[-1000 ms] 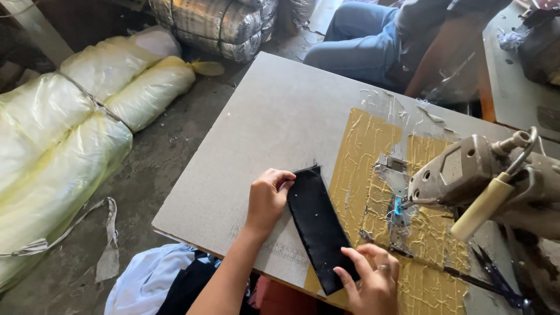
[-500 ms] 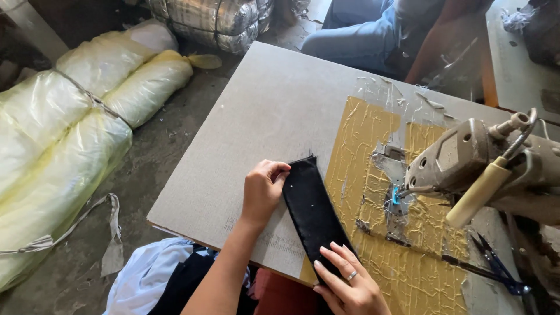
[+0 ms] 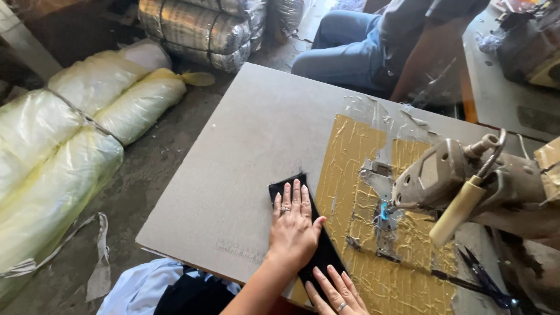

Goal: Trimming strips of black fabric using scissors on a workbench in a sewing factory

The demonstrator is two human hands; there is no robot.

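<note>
2 hands lie flat on a black fabric strip (image 3: 318,248) that runs along the grey tabletop (image 3: 245,157), just left of the sewing machine (image 3: 466,186). The left hand (image 3: 294,230) presses the strip's upper half, fingers (image 3: 296,201) straight and slightly spread; the right hand (image 3: 337,291) weighs down the near end, fingers extended, gripping nothing. This looks like smoothing the piece flat. The next move likely calls for keeping its edges aligned while sliding it toward the needle area (image 3: 385,213).
</note>
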